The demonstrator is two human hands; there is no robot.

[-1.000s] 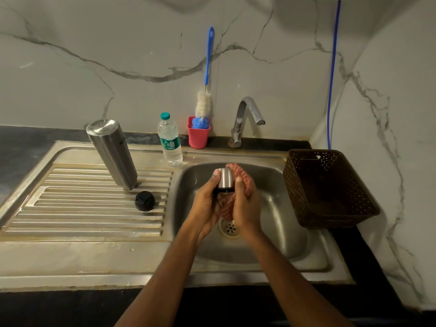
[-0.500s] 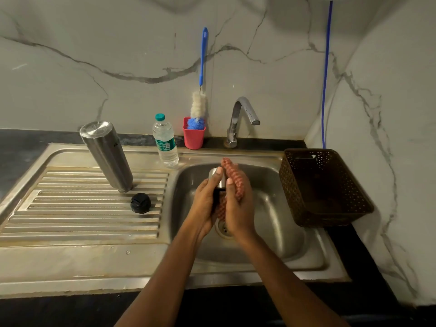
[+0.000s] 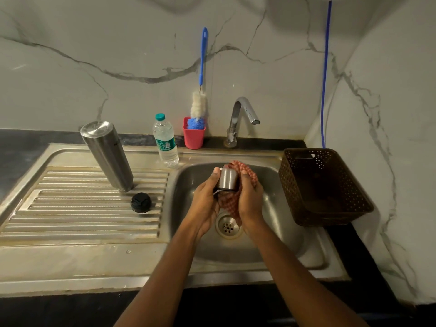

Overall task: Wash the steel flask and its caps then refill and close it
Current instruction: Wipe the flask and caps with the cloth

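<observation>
Over the sink (image 3: 278, 232), a person's left hand (image 3: 205, 204) grips a small steel cap (image 3: 227, 181), thumb tip against its upper edge and the other fingers hidden beneath it. The right hand (image 3: 250, 199) presses a red checked cloth (image 3: 230, 204) to the cap's other side, its fingers curled round the fabric. The steel flask (image 3: 107, 156) stands on the draining board (image 3: 70, 208) at left, a black cap (image 3: 141, 202) just beside its base — and a water bottle (image 3: 165, 143) behind carries a green label, its print too small to read.
</observation>
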